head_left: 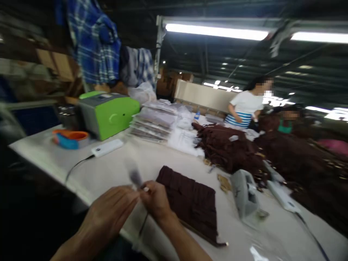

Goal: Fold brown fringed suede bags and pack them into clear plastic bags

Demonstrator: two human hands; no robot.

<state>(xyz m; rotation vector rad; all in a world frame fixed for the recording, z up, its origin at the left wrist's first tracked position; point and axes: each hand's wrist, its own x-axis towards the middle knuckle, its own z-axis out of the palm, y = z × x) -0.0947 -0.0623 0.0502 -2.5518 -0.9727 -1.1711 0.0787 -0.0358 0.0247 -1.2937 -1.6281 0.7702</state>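
Note:
My left hand (110, 204) reaches in from the lower left, its fingers pressed together and its tips meeting my right hand (156, 197) over the table. My right hand is closed in a pinch. A small blurred grey piece (135, 175) sticks up from where the fingertips meet; motion smears it too much to name. A thin dark cord (143, 224) hangs below the hands. Just right of my right hand, a folded dark brown cloth item (193, 203) lies flat on the white table (144, 154), with a small metal end at its lower corner.
A tape dispenser (244, 195) stands to the right, near a white corded device (282, 195). Brown items (225, 145) lie heaped behind. Bagged stacks (153, 121), a green-grey machine (111, 112), an orange tape roll (77, 135) and another white device (107, 148) sit farther back. People (244, 105) work beyond.

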